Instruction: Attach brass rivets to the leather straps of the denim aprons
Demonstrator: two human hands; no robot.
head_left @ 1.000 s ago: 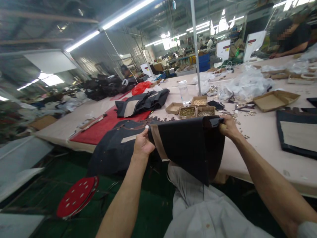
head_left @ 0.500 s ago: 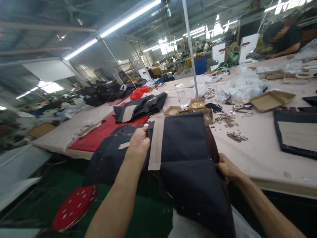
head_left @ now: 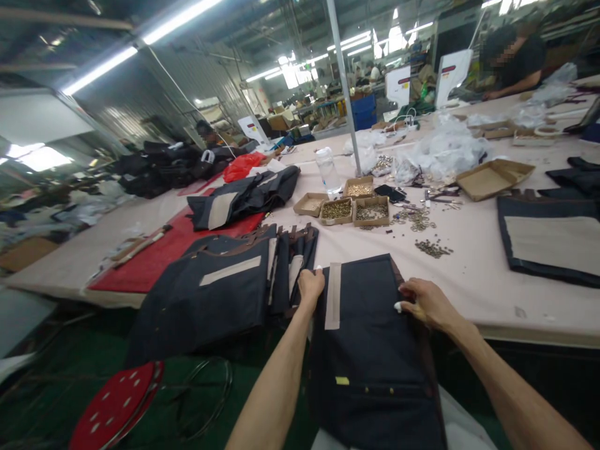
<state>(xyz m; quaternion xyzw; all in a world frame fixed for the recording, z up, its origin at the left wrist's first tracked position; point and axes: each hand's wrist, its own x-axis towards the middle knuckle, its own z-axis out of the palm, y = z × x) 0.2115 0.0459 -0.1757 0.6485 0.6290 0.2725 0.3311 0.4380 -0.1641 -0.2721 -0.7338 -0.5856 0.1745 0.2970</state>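
A black fabric piece (head_left: 365,350) with a beige strip near its upper left hangs over the table's front edge towards me. My left hand (head_left: 310,286) is closed on its upper left edge, a white covering on one fingertip. On the right, my right hand (head_left: 424,303) grips the brown-trimmed side edge between thumb and fingers; its thumb tip is white too. Just left of my left hand lies a stack of similar black pieces (head_left: 225,275) with beige strips, partly hanging off the table.
Small cardboard boxes of metal parts (head_left: 370,211), loose rings (head_left: 434,249) and a clear bottle (head_left: 329,172) stand beyond the fabric. A metal pole (head_left: 345,87) rises behind them. Another black piece (head_left: 553,240) lies right. A red stool (head_left: 115,406) is below left. People sit across the table.
The black piece has moved down and towards me, away from the small boxes, and lies flatter. My left hand has shifted right and down, uncovering the stack. The view has turned slightly right.
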